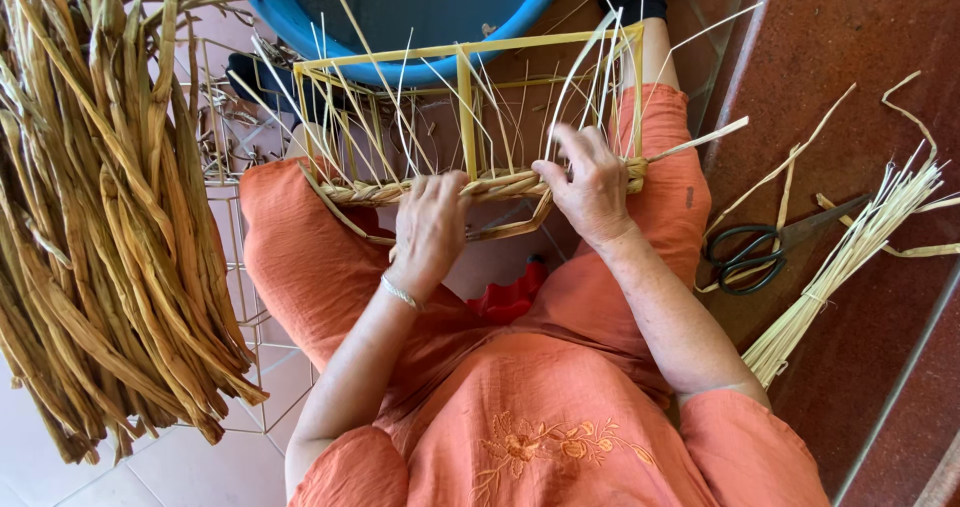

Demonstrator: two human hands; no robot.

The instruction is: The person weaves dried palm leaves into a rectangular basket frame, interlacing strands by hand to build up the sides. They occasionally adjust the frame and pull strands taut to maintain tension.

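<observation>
On lap, both hands [430, 229] [590, 182] gripping braided straw rim [500, 184], yellow frame [465, 97]

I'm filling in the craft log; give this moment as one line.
left hand: gripping woven braid | right hand: pinching braid at frame | frame: on lap | scissors: floor, beside straw bundle
</observation>
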